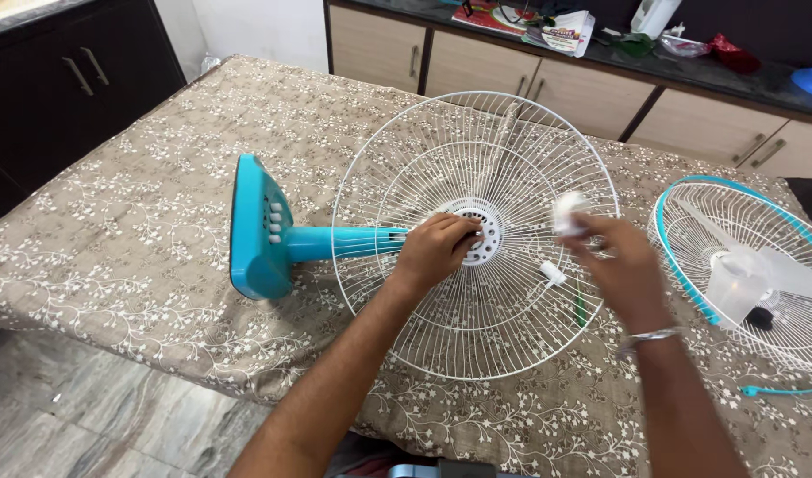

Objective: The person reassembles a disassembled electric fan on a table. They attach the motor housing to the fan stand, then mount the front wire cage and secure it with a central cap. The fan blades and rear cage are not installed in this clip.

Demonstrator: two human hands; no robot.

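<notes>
A teal table fan lies on its side on the cloth-covered table (pixel 140 221), its base (pixel 251 230) at the left. A white wire rear guard (pixel 477 159) stands on the fan's motor end. My left hand (pixel 437 252) rests at the guard's white centre hub (pixel 485 239), fingers closed on it. To the right of the hub, my right hand (pixel 618 265) is blurred and holds a small white round part (pixel 569 212) at its fingertips.
A second wire guard with a teal rim (pixel 689 190) lies at the right with clear fan blades (pixel 742 283) on it. A teal cord (pixel 777 389) trails nearby. Cabinets and a cluttered dark counter (pixel 689 66) stand behind the table.
</notes>
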